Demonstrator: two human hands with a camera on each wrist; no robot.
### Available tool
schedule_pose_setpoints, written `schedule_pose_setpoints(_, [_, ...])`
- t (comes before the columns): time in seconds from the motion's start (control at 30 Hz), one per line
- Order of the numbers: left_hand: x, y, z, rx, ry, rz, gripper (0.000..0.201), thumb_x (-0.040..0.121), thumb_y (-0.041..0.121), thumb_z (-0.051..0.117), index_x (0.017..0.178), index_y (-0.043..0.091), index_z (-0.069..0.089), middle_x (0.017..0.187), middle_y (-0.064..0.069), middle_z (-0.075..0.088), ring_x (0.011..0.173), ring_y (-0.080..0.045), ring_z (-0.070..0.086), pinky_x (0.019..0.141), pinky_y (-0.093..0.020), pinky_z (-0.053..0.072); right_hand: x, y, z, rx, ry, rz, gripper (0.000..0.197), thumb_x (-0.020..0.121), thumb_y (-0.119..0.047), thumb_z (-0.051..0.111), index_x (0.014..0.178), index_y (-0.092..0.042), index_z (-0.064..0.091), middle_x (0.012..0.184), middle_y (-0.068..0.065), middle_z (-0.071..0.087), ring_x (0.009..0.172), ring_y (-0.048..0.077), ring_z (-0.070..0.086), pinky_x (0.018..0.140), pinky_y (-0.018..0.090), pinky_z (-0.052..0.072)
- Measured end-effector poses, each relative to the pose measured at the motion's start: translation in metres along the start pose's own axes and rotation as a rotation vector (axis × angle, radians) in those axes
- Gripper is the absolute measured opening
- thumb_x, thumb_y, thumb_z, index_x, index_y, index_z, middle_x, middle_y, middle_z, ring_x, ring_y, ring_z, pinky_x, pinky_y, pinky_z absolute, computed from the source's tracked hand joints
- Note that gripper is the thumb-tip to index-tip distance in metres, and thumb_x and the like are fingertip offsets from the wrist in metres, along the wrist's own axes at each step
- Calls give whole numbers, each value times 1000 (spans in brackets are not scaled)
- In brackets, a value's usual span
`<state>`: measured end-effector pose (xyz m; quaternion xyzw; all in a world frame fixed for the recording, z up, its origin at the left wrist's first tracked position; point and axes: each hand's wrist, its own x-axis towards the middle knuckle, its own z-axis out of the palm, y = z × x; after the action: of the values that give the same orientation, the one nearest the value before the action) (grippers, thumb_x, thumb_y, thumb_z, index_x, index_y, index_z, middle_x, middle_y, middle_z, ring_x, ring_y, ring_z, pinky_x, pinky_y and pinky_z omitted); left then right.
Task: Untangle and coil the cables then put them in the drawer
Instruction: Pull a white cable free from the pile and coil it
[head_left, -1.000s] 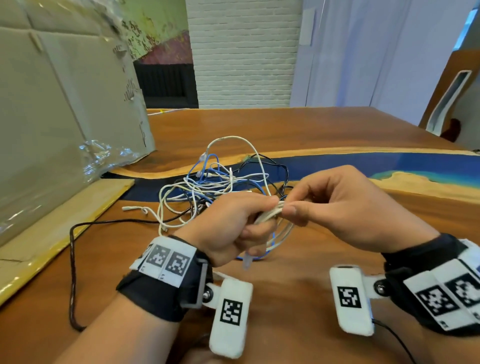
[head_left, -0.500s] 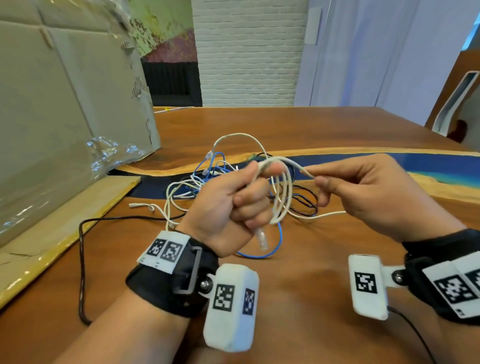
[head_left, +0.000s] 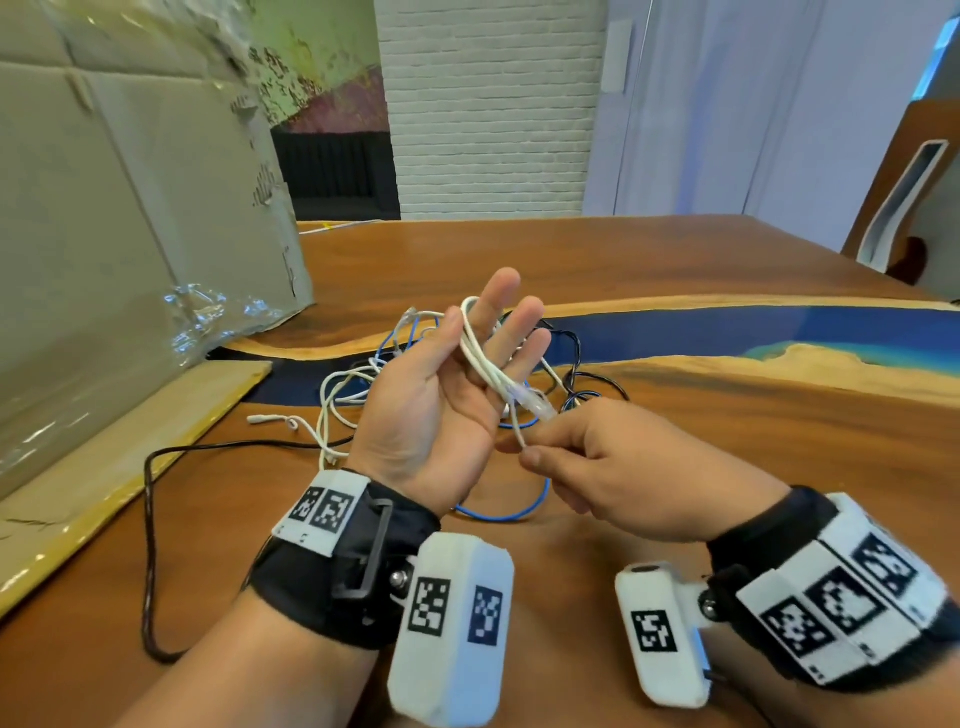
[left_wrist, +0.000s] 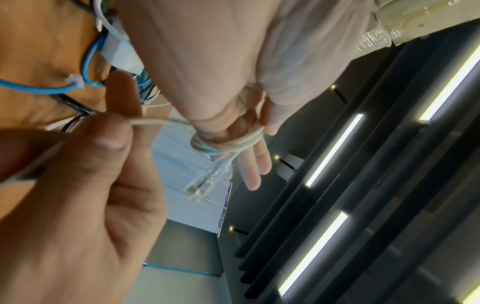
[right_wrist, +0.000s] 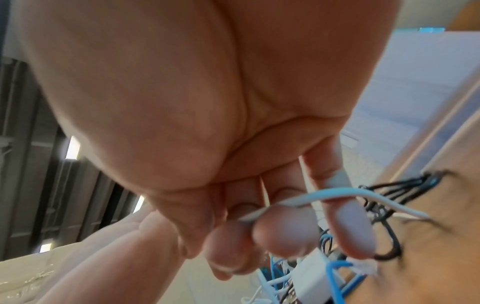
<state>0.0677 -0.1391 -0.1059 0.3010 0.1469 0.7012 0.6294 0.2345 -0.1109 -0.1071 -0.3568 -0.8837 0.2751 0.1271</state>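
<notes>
My left hand (head_left: 483, 312) is raised palm up with its fingers straight, and a white cable (head_left: 480, 358) is looped round them in a small coil. The cable's clear plug (head_left: 537, 405) hangs off the coil toward my right hand (head_left: 529, 450), which pinches the free strand just below the plug. In the left wrist view the coil (left_wrist: 233, 144) wraps the fingers (left_wrist: 257, 164) and the plug (left_wrist: 207, 179) dangles. In the right wrist view thumb and forefinger pinch the white cable (right_wrist: 337, 195). The tangle of white, blue and black cables (head_left: 363, 379) lies on the table behind the hands.
A large cardboard box (head_left: 104, 260) wrapped in plastic stands at the left on the wooden table (head_left: 727, 467). A black cable (head_left: 150, 519) trails toward the near left edge. A blue loop (head_left: 498, 514) lies under my hands. A chair (head_left: 904, 197) stands at far right.
My left hand has uncurled from a fist and turned palm up with the coil round its fingers. My right hand has come down and nearer, beside the plug.
</notes>
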Motion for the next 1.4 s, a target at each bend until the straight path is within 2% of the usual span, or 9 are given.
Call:
schedule_pose_setpoints(0.1, [-2, -5, 4, 137, -13, -26, 31, 105, 17, 40, 121, 0, 60, 111, -7, 76, 93, -21, 76, 100, -43, 55, -1, -5, 2, 21, -36, -39, 45, 105, -33, 53, 61, -24, 54, 58, 8, 58, 51, 11, 50, 59, 32, 43])
schedule_pose_setpoints(0.27, [2, -1, -2, 555, 22, -50, 31, 109, 12, 39, 138, 6, 49, 103, -7, 79, 77, -21, 76, 63, -33, 62, -10, -6, -5, 101, -95, -36, 34, 100, -39, 63, 76, -19, 75, 52, -3, 51, 48, 8, 41, 51, 23, 36])
schedule_pose_setpoints(0.47, [1, 2, -10, 1090, -94, -66, 25, 106, 3, 46, 122, -1, 64, 100, -2, 75, 60, -20, 65, 65, -26, 53, -21, 6, -37, 362, 185, -112, 18, 91, -13, 72, 74, -16, 77, 46, -16, 54, 44, -2, 45, 49, 6, 33])
schedule_pose_setpoints(0.67, [13, -2, -10, 479, 359, 45, 18, 108, 8, 46, 102, 3, 62, 72, -4, 71, 59, -13, 69, 68, -31, 58, -23, 11, -39, 283, 91, -152, 12, 89, -25, 74, 89, -17, 84, 76, -7, 77, 70, 0, 63, 66, 17, 48])
schedule_pose_setpoints(0.8, [20, 10, -26, 252, 502, 58, 25, 108, 10, 44, 99, -2, 65, 96, -9, 74, 86, -20, 76, 96, -39, 58, -14, 2, -15, 215, -83, -123, 10, 92, -26, 75, 94, -22, 84, 86, -1, 79, 79, 2, 61, 78, 36, 53])
schedule_pose_setpoints(1.0, [6, -5, -10, 818, 117, -77, 19, 104, 5, 49, 108, 0, 67, 96, -9, 74, 61, -18, 68, 60, -28, 53, -15, 2, -24, 406, 255, -176, 15, 95, -7, 68, 88, -5, 81, 60, -11, 69, 57, -7, 57, 60, 10, 43])
schedule_pose_setpoints(1.1, [-3, -8, -8, 965, -132, -255, 28, 105, 13, 47, 105, 1, 72, 56, -10, 53, 41, -19, 45, 55, -30, 44, -13, 15, -37, 390, 457, -137, 12, 89, -21, 78, 78, -19, 81, 71, 22, 68, 62, 19, 52, 61, 33, 41])
schedule_pose_setpoints(1.2, [-6, -4, -5, 776, -173, -357, 42, 102, 26, 42, 95, -1, 73, 48, 0, 16, 37, -15, 14, 49, -28, 40, -12, 22, -39, 392, 503, -91, 12, 80, -32, 85, 77, -20, 81, 78, 33, 66, 65, 25, 49, 63, 40, 38])
schedule_pose_setpoints(1.4, [-4, 16, -6, 254, -144, -349, 40, 99, 35, 41, 80, 11, 66, 51, 9, 9, 39, -11, 5, 43, -23, 24, -12, 26, -40, 359, 457, -108, 19, 98, -19, 67, 102, -31, 81, 63, 10, 65, 63, 10, 54, 66, 25, 44])
